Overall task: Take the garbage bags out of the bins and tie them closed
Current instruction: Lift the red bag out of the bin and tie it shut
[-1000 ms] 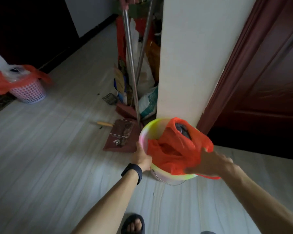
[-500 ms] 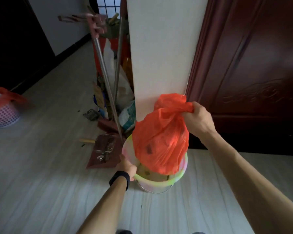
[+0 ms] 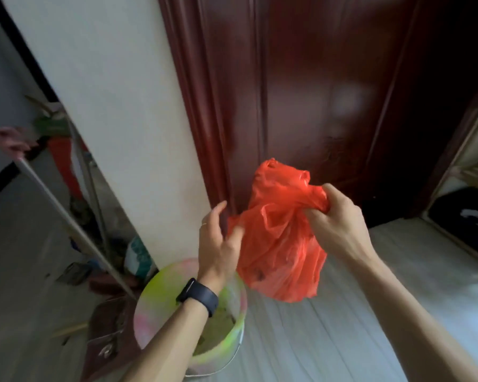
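A red plastic garbage bag [image 3: 279, 244] hangs in the air, fully out of the bin and to its right, with dark rubbish showing through the film. My right hand [image 3: 334, 219] is closed on the bunched top of the bag. My left hand [image 3: 218, 241], a black band on its wrist, is above the bin with its fingers apart, the fingertips touching the bag's left edge. The round bin [image 3: 160, 307], pastel yellow, green and pink, stands on the floor below my left forearm with loose debris at its bottom.
A white wall corner [image 3: 122, 106] rises just behind the bin, with a dark red door [image 3: 315, 92] to its right. Metal broom poles [image 3: 75, 230], a dustpan [image 3: 105, 334] and clutter stand on the left. A black mat [image 3: 464, 216] lies at the right.
My right hand lifted the red bag clear of the bin and to the right. My left hand let go of the bin's rim and rose to the bag's left side.
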